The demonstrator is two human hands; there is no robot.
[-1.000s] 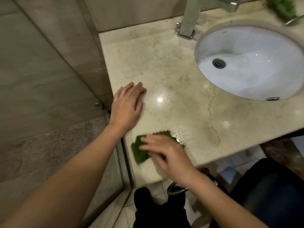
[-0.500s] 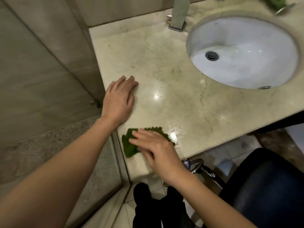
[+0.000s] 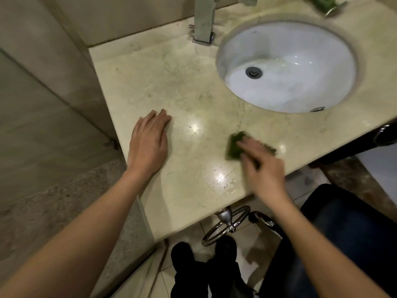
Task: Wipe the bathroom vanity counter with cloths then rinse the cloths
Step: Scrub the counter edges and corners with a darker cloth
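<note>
The beige marble vanity counter (image 3: pixel 163 82) fills the middle of the view, wet and shiny near its front edge. A green cloth (image 3: pixel 234 145) lies flat on the counter in front of the basin, blurred by motion. My right hand (image 3: pixel 261 166) presses on the cloth with the fingers spread over it, covering most of it. My left hand (image 3: pixel 149 140) rests flat on the counter near its left edge, fingers together, holding nothing.
A white round basin (image 3: pixel 300 67) with a metal drain (image 3: pixel 254 72) is set in the counter at the right. A chrome faucet (image 3: pixel 203 22) stands behind it. A green object (image 3: pixel 322 2) sits at the far right corner. Tiled wall at left; chrome pipework (image 3: pixel 228 222) below.
My right hand has swept the green cloth from the front-left corner of the counter to the right, to a spot in front of the basin. My left hand has stayed planted.
</note>
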